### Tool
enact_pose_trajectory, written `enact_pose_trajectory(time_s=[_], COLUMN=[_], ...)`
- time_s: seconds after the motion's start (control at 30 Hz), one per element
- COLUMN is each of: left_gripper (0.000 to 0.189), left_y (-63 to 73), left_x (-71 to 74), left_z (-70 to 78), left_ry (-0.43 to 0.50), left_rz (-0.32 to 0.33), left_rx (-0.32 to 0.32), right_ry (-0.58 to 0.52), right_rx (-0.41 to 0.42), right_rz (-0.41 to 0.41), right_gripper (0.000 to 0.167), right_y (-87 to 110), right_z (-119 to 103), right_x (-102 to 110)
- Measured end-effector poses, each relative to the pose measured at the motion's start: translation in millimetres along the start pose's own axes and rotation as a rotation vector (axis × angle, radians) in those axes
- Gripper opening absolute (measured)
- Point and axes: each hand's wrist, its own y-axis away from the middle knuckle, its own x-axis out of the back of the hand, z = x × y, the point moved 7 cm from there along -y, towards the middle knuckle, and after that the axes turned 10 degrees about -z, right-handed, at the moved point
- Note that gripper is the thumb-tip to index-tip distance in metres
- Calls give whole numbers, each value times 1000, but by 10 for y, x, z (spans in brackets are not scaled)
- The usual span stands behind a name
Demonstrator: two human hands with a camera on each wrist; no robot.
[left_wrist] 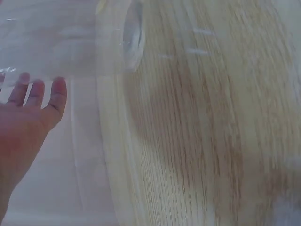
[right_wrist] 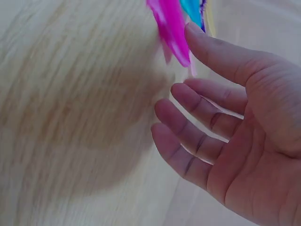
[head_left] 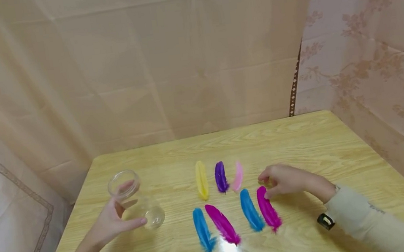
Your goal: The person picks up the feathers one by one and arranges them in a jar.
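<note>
Toward the table's (head_left: pixel 160 161) left edge, the left hand (head_left: pixel 111 224) grasps a clear jar (head_left: pixel 143 209); whether its base touches the wood is hard to tell. The right hand (head_left: pixel 291 179) is released, its fingers relaxed, the thumb at the tip of a magenta feather (head_left: pixel 269 210). Left of that lie a blue feather (head_left: pixel 251 211), a second magenta feather (head_left: pixel 222 224) and a second blue feather (head_left: pixel 202 230); closer to the far edge lie a yellow feather (head_left: pixel 202 180), a purple feather (head_left: pixel 221 177) and a pink feather (head_left: pixel 237 176).

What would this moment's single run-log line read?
left hand: holds clear jar | right hand: at upper end of rightmost magenta feather, contact unclear | table: six other feathers
</note>
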Motion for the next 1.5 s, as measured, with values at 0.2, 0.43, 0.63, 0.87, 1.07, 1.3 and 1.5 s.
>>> enact_pose_trajectory(time_s=[0.2,0.43,0.63,0.87,1.07,1.3,1.5], left_gripper=[82,84,85,85,84,83,83], left_y=[-8,-24,-46,-44,-57,-58,-62], left_x=[58,-26,-31,1,13,18,13], left_z=[-48,-154,-177,-153,-143,-142,-134], left_ry=[-88,-90,-76,-72,-75,-81,-89], left_rz=[100,121,145,143,138,135,137], left_rx=[71,70,66,51,37,41,33], right_ry=[5,10,-27,-75,-54,-39,-47], right_rx=[-104,-174,-131,-124,-95,-69,-69], right_rz=[-2,-22,-6,38,75,87,89], right_gripper=[35,18,20,15,10,11,9], right_y=[-96,-46,-45,-93,-111,-116,-112], right_z=[49,91,106,113,114,118,127], right_x=[-105,-167,-155,-110,-86,-91,-68])
